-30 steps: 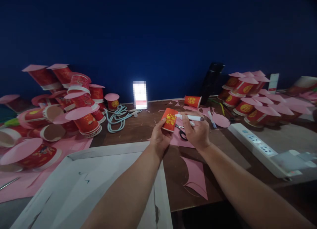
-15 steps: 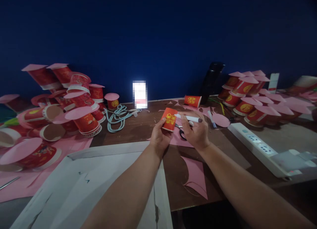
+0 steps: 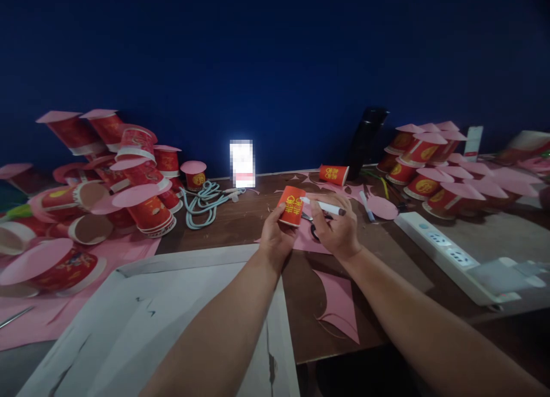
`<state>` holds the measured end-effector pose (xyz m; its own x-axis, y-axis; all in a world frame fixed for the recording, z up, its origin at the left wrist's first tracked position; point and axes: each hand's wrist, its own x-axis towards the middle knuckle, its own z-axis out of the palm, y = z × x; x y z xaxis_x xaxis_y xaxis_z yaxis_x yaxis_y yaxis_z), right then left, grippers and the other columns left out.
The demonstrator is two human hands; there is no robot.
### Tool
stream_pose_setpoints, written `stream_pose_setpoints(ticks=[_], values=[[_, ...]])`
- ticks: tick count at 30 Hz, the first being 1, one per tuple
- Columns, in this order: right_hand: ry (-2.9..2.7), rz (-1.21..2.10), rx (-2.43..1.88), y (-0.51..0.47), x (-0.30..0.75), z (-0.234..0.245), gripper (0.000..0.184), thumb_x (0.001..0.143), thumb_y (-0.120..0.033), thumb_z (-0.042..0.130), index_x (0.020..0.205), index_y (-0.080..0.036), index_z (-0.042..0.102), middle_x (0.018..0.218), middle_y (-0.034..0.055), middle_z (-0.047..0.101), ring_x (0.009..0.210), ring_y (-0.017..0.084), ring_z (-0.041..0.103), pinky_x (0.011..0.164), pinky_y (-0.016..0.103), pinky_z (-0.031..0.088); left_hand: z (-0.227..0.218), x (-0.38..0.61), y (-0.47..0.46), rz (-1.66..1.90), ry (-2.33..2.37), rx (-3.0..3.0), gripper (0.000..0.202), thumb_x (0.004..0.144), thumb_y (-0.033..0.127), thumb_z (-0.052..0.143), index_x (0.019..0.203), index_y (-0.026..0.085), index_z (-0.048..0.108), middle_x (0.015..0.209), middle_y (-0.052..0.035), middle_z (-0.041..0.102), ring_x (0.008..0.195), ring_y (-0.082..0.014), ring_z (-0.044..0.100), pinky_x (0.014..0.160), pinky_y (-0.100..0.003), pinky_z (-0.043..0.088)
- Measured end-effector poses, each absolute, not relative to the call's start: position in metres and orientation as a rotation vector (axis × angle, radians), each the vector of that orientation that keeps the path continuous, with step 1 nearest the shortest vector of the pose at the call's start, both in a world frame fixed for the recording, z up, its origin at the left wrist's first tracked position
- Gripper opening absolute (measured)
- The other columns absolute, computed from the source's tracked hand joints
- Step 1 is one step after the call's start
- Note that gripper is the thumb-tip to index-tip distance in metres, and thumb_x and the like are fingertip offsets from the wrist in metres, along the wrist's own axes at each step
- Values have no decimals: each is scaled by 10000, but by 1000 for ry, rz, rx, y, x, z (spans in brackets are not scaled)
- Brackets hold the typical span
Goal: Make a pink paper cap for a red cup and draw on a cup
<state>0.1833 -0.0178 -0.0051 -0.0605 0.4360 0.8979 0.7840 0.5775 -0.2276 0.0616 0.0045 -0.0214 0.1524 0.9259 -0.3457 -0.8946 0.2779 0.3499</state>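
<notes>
Above the table (image 3: 298,308), beyond the far right corner of the tray (image 3: 172,258), we hold the cup (image 3: 292,207) in the left hand (image 3: 275,239) and the pen (image 3: 327,206) in the right hand (image 3: 341,231).

Governing relation: pen to cup. The pen lies to the right of the cup, its long axis crosswise in our view, with the pale tip pointing left and the dark end pointing right. The tip is at the cup's right side, beside the yellow print. Whether it touches the wall or stops just short, we cannot tell. The cup's long axis runs away from us, tilted a little to the right at its far end, so the two axes cross at a steep angle.

Left hand: nearer to the cup; fingers closed around its left side and near end, thumb along the left side. The forearm passes over the tray.

Right hand: thumb and fingers pinched together on the pen's barrel, wrist to the right of the cup and nearer to us. The forearm comes in from the lower right.

Below the right hand, we note the scissors (image 3: 314,232), partly hidden, on a pink sheet (image 3: 315,246). A second cup (image 3: 332,174) lies on its side beyond.
</notes>
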Motion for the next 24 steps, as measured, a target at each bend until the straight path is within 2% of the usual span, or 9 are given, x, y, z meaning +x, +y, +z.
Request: stream_pose_setpoints(ticks=[6,13,24], values=[[-1568,-334,-1041,-20,184,0,172,869,-223,505,963,-184,643,917,73,698,868,201,633,816,374,489,-19,62,3,1342,594,45,117,699,139,664,803,158,612,821,-42,680,716,-128,640,679,-239,501],[-1670,-297,-1028,-20,182,-5,168,864,-236,520,975,-205,643,960,61,701,910,204,634,863,392,481,-25,63,5,1339,548,107,99,707,136,655,798,153,621,808,-39,676,759,-132,646,751,-246,500],[-1712,-268,-992,-19,181,-8,174,852,-205,545,998,-217,639,951,46,698,915,200,632,869,400,476,-25,65,5,1322,564,135,79,717,116,642,795,126,642,784,-44,683,698,-113,638,729,-217,499]])
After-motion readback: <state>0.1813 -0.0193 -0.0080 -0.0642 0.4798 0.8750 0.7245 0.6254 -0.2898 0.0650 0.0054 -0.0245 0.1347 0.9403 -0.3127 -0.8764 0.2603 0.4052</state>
